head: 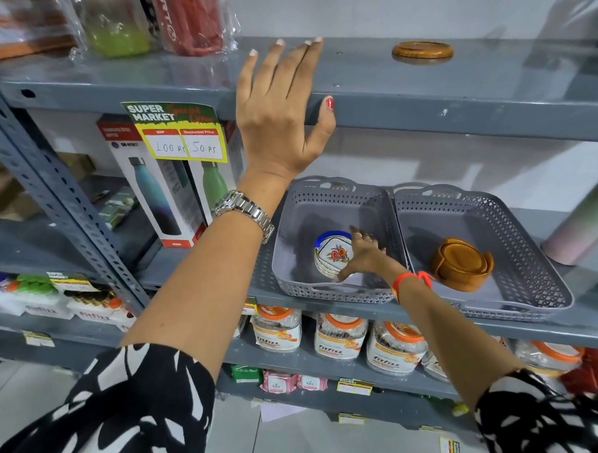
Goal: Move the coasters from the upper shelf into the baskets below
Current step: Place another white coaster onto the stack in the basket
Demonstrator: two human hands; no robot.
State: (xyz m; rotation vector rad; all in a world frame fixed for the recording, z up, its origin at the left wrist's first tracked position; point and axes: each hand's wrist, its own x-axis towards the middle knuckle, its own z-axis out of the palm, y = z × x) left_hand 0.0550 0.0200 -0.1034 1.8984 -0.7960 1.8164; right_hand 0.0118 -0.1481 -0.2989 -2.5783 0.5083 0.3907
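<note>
My left hand (pixel 282 114) rests flat on the front edge of the grey upper shelf (pixel 422 94), fingers spread, thumb hooked under the lip, holding nothing. One round wooden coaster (pixel 422 50) lies on that shelf to its right. Below stand two grey perforated baskets side by side. In the left basket (pixel 292 261) lies a stack of white floral coasters with blue rims (pixel 329 254). My right hand (pixel 364 252) reaches into this basket and touches the stack, fingers spread over it. The right basket (pixel 517 237) holds a wooden coaster set in its holder (pixel 462 262).
Boxed water bottles (pixel 166 198) and a price sign (pixel 177 134) stand left of the baskets. Wrapped items (pixel 192 22) sit on the upper shelf at left. Orange-lidded jars (pixel 336 334) fill the shelf underneath. A pastel bottle (pixel 578 227) stands at the far right.
</note>
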